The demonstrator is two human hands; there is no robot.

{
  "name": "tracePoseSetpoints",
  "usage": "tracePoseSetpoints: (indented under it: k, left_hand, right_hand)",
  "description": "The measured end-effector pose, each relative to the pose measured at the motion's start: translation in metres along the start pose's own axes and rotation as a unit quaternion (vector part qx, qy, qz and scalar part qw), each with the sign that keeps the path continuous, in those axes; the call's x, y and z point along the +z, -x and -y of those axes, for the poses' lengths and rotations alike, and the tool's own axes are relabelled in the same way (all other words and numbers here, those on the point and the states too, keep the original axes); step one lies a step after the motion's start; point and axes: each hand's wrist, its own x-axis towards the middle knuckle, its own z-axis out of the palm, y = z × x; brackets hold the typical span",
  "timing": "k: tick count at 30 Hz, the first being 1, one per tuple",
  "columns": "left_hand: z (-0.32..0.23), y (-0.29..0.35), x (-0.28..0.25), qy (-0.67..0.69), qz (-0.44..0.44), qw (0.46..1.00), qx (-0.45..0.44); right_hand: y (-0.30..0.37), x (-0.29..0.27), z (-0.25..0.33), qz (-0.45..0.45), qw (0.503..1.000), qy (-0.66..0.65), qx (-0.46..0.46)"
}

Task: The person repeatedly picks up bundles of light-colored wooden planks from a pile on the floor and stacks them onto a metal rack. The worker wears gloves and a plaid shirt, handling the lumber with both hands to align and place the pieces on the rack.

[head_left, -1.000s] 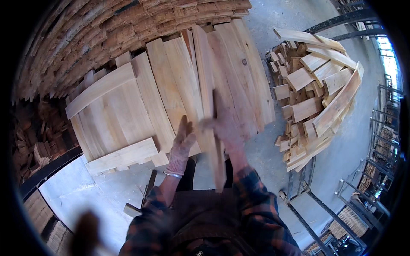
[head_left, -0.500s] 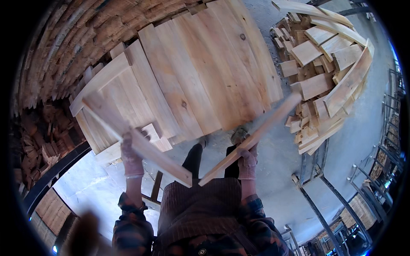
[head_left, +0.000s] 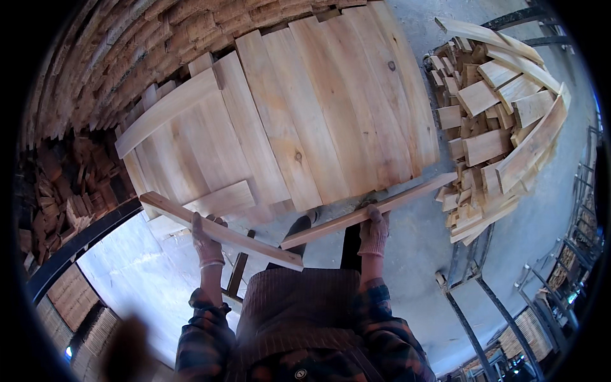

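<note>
My gloved left hand point(head_left: 207, 237) is closed around a narrow wooden board point(head_left: 254, 244), which slants from upper left down toward my apron. In my gloved right hand point(head_left: 374, 232) is a second wooden board point(head_left: 407, 196), rising to the right. The near ends of both boards come close together in front of the apron point(head_left: 299, 305). Beyond them lies a broad layer of pale planks point(head_left: 318, 108) set side by side. One loose plank point(head_left: 168, 111) lies across the far left of that layer, and a shorter plank point(head_left: 223, 198) lies across its near left.
At the right, a heap of short wood offcuts point(head_left: 480, 95) rests on a metal frame point(head_left: 471, 318). Rough boards are stacked point(head_left: 140, 38) at the upper left, above dark broken scraps point(head_left: 63, 197). A dark metal rail point(head_left: 83, 239) curves along the left.
Both boards have swung to flatter angles, their outer ends lowered and their inner ends slightly raised. The surroundings have shifted a little to the right in view.
</note>
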Motion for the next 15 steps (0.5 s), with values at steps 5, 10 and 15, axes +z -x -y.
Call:
tracePoseSetpoints:
  k: [5,10,15]
  left_hand:
    - [-0.008,-0.01,0.008,-0.02,0.042,0.998,-0.034]
    - [-0.011,-0.018,0.011,-0.039,0.012,0.998,-0.046]
    - [-0.003,-0.022,0.01,-0.029,-0.01,0.999,-0.02]
  right_hand:
    - [-0.014,0.031,-0.021,-0.021,0.995,-0.089,-0.026]
    - [-0.004,0.001,-0.008,0.08,0.995,-0.056,-0.02]
    - [0.01,-0.006,0.047,0.168,0.91,0.308,-0.22]
